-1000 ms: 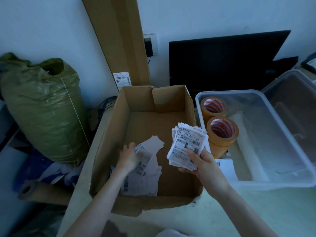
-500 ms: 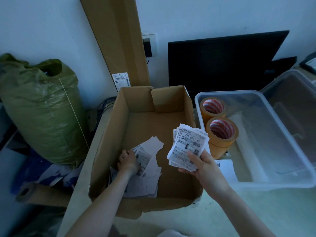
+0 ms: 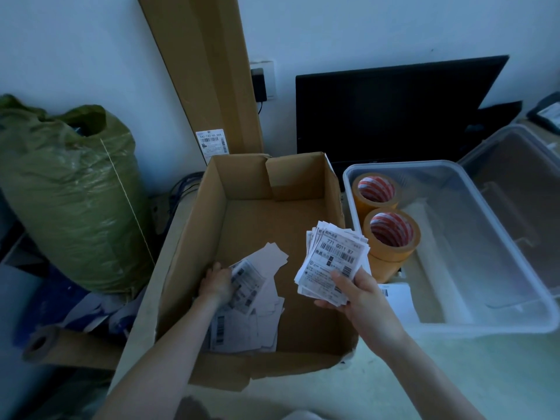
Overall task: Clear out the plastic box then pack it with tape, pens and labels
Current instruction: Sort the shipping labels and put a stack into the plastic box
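Observation:
A clear plastic box (image 3: pixel 515 268) stands on the table at the right, with two rolls of tan tape (image 3: pixel 391 234) stacked along its left wall. My right hand (image 3: pixel 360 295) grips a fanned stack of barcode labels (image 3: pixel 333 262) above the right wall of an open cardboard box (image 3: pixel 194 237). Inside the cardboard box, my left hand (image 3: pixel 216 281) curls its fingers over a loose pile of labels (image 3: pixel 251 307) on the bottom. One white label (image 3: pixel 400 298) lies in the plastic box's near left corner.
A dark monitor (image 3: pixel 394 110) leans on the wall behind both boxes. The clear lid (image 3: pixel 521 183) lies at the far right. A green sack (image 3: pixel 66 195) and a cardboard tube (image 3: pixel 60 347) sit left of the table. A tall cardboard sheet (image 3: pixel 206 74) leans on the wall.
My left hand has slid a little down and left on the pile and its fingers have curled onto the labels. My right hand keeps the stack nearly still.

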`<action>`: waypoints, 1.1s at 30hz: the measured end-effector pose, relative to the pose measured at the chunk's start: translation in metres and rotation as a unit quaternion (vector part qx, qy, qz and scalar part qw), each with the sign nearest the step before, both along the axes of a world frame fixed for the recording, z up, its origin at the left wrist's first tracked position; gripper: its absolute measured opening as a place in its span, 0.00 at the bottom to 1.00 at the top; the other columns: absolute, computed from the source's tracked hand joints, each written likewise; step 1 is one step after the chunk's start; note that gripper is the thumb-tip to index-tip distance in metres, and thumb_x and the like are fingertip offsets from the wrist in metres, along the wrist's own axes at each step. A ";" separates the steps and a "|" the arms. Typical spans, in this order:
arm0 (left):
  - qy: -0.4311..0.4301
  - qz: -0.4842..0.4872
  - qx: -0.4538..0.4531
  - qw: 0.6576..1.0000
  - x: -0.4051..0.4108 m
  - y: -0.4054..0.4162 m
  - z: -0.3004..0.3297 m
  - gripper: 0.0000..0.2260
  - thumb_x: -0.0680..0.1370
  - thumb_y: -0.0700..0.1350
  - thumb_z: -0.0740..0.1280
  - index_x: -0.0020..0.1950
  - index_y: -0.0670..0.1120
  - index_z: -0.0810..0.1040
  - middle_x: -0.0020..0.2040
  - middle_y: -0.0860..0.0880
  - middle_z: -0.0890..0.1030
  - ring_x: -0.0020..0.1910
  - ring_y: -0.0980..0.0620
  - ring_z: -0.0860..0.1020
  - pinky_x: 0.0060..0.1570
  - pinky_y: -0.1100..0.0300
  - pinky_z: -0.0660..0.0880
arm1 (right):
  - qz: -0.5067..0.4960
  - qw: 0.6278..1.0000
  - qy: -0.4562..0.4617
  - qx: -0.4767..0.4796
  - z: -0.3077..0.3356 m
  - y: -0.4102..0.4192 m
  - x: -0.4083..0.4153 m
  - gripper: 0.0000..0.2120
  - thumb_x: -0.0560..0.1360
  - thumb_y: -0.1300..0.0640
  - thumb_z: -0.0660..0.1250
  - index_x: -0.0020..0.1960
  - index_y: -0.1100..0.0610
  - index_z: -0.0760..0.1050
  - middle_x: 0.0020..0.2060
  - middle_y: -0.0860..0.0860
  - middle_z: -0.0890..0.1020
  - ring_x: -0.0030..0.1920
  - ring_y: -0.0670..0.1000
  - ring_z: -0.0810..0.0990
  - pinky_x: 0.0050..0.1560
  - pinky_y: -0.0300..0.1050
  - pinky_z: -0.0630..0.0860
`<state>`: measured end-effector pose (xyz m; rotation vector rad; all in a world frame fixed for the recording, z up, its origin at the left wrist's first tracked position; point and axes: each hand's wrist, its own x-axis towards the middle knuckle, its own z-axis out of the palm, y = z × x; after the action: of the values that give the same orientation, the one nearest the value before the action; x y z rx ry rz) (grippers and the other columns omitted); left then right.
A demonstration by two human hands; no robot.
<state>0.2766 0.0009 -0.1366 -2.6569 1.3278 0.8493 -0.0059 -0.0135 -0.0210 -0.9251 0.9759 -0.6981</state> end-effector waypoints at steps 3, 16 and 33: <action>0.002 -0.024 0.011 1.000 0.001 -0.005 0.002 0.14 0.78 0.43 0.62 0.64 0.48 0.74 0.64 0.44 0.66 0.61 0.42 0.69 0.64 0.46 0.69 | 0.000 1.000 0.003 0.001 0.000 -0.001 -0.001 0.12 0.79 0.61 0.60 0.56 0.45 0.72 0.56 0.49 0.79 0.57 0.54 0.79 0.50 0.52 0.82; 0.166 0.077 -0.097 0.978 -0.006 -0.009 0.036 0.08 0.74 0.39 0.69 0.49 0.47 0.72 0.50 0.46 0.78 0.45 0.50 0.78 0.42 0.55 0.77 | -0.003 1.000 0.015 -0.007 -0.002 -0.001 0.000 0.12 0.79 0.61 0.60 0.55 0.45 0.72 0.57 0.49 0.79 0.59 0.54 0.78 0.52 0.55 0.81; 0.367 0.162 -0.367 0.839 -0.091 0.026 0.130 0.21 0.76 0.46 0.69 0.67 0.55 0.68 0.55 0.54 0.80 0.49 0.56 0.82 0.45 0.58 0.81 | 0.032 0.999 0.007 -0.005 0.007 -0.003 0.025 0.11 0.81 0.54 0.56 0.61 0.45 0.71 0.54 0.50 0.82 0.54 0.52 0.82 0.53 0.53 0.81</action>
<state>0.1854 0.0269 -0.0069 -3.3684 1.5940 1.8908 0.0188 -0.0166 -0.0140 -0.9675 0.9518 -0.6434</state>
